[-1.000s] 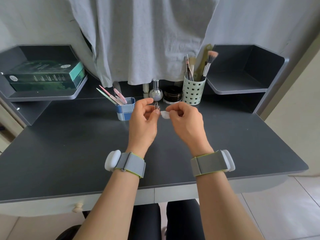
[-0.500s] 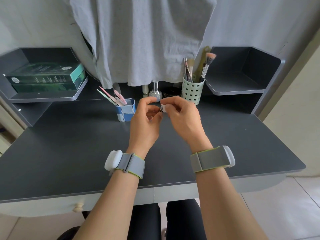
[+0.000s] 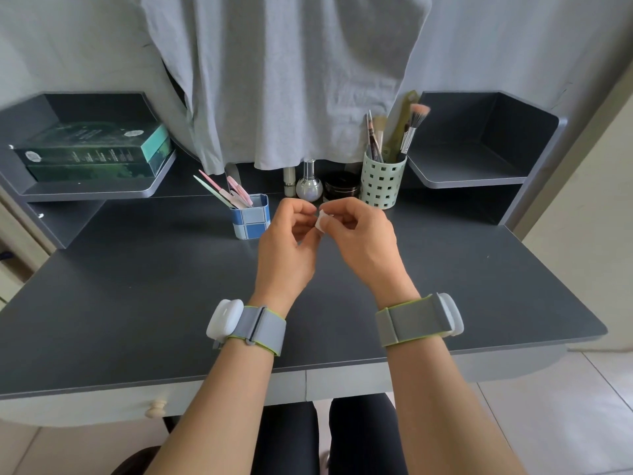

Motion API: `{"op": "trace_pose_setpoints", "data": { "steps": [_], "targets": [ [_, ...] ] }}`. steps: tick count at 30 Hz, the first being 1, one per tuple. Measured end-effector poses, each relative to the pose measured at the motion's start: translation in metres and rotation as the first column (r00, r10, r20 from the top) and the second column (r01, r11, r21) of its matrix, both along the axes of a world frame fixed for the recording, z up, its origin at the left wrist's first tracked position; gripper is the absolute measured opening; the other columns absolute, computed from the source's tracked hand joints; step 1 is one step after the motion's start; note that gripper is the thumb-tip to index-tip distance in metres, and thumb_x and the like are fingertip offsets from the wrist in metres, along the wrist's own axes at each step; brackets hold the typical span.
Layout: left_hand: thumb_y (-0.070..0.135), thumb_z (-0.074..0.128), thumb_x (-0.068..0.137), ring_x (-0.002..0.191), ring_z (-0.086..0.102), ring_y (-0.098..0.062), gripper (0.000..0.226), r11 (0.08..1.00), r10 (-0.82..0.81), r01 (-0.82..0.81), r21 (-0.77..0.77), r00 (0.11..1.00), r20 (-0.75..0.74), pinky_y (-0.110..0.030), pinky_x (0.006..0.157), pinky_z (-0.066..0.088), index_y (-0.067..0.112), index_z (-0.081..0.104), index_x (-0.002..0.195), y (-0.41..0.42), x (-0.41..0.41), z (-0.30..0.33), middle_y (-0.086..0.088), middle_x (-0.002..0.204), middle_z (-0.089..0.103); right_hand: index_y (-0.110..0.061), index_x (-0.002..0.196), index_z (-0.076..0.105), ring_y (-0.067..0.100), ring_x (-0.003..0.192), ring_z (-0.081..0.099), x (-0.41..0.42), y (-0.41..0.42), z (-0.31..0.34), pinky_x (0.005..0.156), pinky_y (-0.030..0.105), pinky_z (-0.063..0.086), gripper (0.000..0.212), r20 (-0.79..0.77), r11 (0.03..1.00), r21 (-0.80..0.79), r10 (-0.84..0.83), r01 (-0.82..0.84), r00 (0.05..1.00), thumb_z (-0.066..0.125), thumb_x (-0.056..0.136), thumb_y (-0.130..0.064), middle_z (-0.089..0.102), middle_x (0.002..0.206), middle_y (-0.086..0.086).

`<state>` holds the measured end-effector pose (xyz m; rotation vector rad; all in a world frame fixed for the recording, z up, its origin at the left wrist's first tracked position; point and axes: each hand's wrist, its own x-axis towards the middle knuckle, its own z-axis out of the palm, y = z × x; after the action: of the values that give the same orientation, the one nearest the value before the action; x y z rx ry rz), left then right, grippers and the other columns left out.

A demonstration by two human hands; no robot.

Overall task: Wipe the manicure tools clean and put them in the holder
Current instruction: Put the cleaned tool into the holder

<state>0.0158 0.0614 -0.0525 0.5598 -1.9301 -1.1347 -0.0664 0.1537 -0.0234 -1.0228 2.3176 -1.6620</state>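
Observation:
My left hand [image 3: 287, 241] and my right hand [image 3: 359, 234] meet above the middle of the dark desk [image 3: 137, 303]. My right hand pinches a small white wipe [image 3: 322, 221] between thumb and fingers. My left hand's fingers are curled round a small metal manicure tool, which the wipe and fingers now hide. Left of my hands stands the blue checked holder [image 3: 251, 221] with several pink and green nail files [image 3: 222, 192] leaning out of it.
A pale green perforated cup [image 3: 382, 181] with brushes stands behind my right hand. A round silver bottle [image 3: 309, 186], a black jar [image 3: 342, 190] and a small tube [image 3: 289, 181] line the back. A green box [image 3: 96, 152] lies on the left shelf. Grey cloth [image 3: 284, 80] hangs above.
My right hand has brought the white wipe over the metal tool held in my left hand, so the tool's tip is now covered. Both hands stayed above the desk's middle.

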Motion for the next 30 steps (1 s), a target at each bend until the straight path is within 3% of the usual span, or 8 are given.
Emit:
{"op": "trace_pose_setpoints", "data": {
  "steps": [3, 10, 19, 25, 30],
  "targets": [
    [0.02, 0.072, 0.091, 0.085, 0.068, -0.008, 0.019, 1.0, -0.013, 0.013, 0.009, 1.0, -0.009, -0.026, 0.08, 0.056, 0.02, 0.059, 0.106, 0.001, 0.001, 0.001, 0.008, 0.092, 0.072, -0.024, 0.1, 0.074, -0.002, 0.077, 0.062, -0.001, -0.001, -0.002, 0.067, 0.006, 0.044, 0.009, -0.021, 1.0, 0.005, -0.019, 0.019, 1.0, 0.07, 0.091, -0.023, 0.068, 0.081, -0.016],
    [0.015, 0.071, 0.09, 0.085, 0.069, -0.008, 0.022, 1.0, -0.003, 0.003, 0.003, 1.0, 0.013, -0.033, 0.083, 0.057, 0.022, 0.059, 0.107, 0.0, 0.002, 0.002, 0.009, 0.092, 0.072, -0.026, 0.094, 0.075, 0.001, 0.072, 0.06, -0.001, -0.005, -0.003, 0.063, 0.009, 0.042, 0.007, 0.019, 0.999, 0.003, -0.039, 0.039, 0.999, 0.069, 0.09, -0.023, 0.068, 0.075, -0.012],
    [0.008, 0.07, 0.089, 0.086, 0.069, -0.008, 0.025, 1.0, -0.014, 0.015, -0.025, 1.0, 0.025, -0.032, 0.083, 0.057, 0.021, 0.06, 0.108, -0.003, 0.005, 0.002, 0.01, 0.092, 0.072, -0.025, 0.085, 0.076, 0.01, 0.068, 0.057, -0.005, -0.011, -0.007, 0.073, 0.04, 0.054, 0.006, 0.212, 0.997, -0.074, -0.007, 0.024, 0.977, 0.07, 0.085, -0.024, 0.067, 0.068, -0.006],
    [0.009, 0.068, 0.091, 0.09, 0.067, -0.003, 0.035, 1.0, -0.02, 0.021, -0.022, 0.999, 0.039, -0.021, 0.083, 0.053, 0.021, 0.059, 0.122, -0.007, 0.005, 0.003, 0.012, 0.095, 0.072, -0.023, 0.081, 0.077, 0.008, 0.069, 0.058, -0.005, -0.017, -0.005, 0.075, 0.035, 0.052, 0.008, 0.285, 0.994, -0.096, -0.024, 0.054, 0.958, 0.069, 0.084, -0.023, 0.067, 0.065, -0.013],
    [0.007, 0.066, 0.09, 0.094, 0.063, 0.001, 0.041, 0.999, 0.01, -0.008, -0.037, 0.998, 0.055, -0.009, 0.083, 0.045, 0.027, 0.058, 0.125, -0.012, 0.004, 0.005, 0.014, 0.094, 0.071, -0.024, 0.087, 0.077, 0.002, 0.058, 0.052, -0.003, -0.025, -0.007, 0.066, 0.025, 0.047, 0.009, 0.232, 0.972, -0.144, -0.149, 0.186, 0.961, 0.069, 0.088, -0.027, 0.062, 0.059, -0.017]
  ]
}}
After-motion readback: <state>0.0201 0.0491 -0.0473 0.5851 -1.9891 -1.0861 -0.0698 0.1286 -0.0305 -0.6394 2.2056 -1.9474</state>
